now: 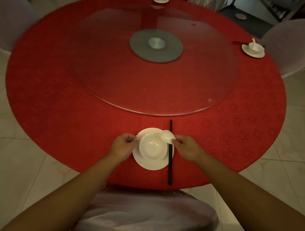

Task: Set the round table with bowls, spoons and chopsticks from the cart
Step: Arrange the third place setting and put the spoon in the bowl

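Round table (66, 115) covered in red patterned cloth, with a clear glass turntable (115, 82) over the centre on a grey metal hub (156, 45). Near place setting at the table's near edge: white plate (148, 163) flat on the cloth, white bowl (152, 146) upright on the plate, sitting toward its far half. Black chopsticks (170, 164) laid as a pair just right of the plate, pointing toward the turntable, touching or overlapping the plate's right rim. Left hand (123, 146) at the plate's left rim, fingers curled, thumb and fingertips pinching the rim edge. Right hand (186, 148) at the right side of the bowl, fingers curled and pinching a white spoon (167, 136); spoon blurred, its scoop over the bowl's right rim and across the chopsticks; contact with the bowl not determinable. Second setting at the far right edge: far plate (253, 52) with far bowl (255, 47) and far spoon (253, 40) standing in it, far chopsticks (238, 43) just to its left. Third setting partly visible at the top edge, only a white plate rim (160, 1) in view. Chairs in pale covers around the table: one (148, 211) directly below between the forearms, one (287, 49) at far right, one (14, 24) at far left. Pale tiled floor (24, 164) beneath
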`<move>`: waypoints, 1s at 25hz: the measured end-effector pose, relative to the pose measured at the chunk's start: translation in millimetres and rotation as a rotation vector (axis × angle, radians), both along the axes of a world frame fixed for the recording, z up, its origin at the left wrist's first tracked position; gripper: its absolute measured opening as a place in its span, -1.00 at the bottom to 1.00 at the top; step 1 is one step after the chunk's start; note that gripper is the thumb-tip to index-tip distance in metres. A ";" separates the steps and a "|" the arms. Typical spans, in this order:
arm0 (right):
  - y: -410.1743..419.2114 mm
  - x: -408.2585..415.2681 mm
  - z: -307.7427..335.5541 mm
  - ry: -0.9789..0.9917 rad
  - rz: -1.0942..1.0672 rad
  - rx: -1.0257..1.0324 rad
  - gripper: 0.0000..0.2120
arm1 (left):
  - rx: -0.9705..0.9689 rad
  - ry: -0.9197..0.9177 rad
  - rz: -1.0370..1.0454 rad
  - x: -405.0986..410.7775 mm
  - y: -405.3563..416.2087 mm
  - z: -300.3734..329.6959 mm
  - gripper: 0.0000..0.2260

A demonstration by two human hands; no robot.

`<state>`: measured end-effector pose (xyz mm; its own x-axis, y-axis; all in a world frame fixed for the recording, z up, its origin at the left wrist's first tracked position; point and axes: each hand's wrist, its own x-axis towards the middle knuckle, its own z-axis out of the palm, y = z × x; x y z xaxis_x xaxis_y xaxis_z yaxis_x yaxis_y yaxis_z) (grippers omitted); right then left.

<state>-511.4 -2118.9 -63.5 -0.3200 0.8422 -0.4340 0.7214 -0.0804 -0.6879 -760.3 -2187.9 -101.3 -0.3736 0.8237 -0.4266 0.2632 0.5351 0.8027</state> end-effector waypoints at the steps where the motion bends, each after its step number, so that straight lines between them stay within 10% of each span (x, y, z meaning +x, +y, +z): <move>1: -0.1 -5.2 1.4 -0.027 0.056 0.004 -0.75 | -0.005 0.001 -0.010 0.6 -0.7 -1.0 -0.80; 11: -2.9 -46.9 -9.7 -0.412 0.363 0.210 -0.72 | -0.064 -0.245 0.045 2.0 -6.7 -12.5 -0.65; 25: -0.1 -32.9 -15.3 -0.326 0.315 0.453 -0.80 | -0.061 -0.367 0.105 11.1 -4.7 -18.4 -0.76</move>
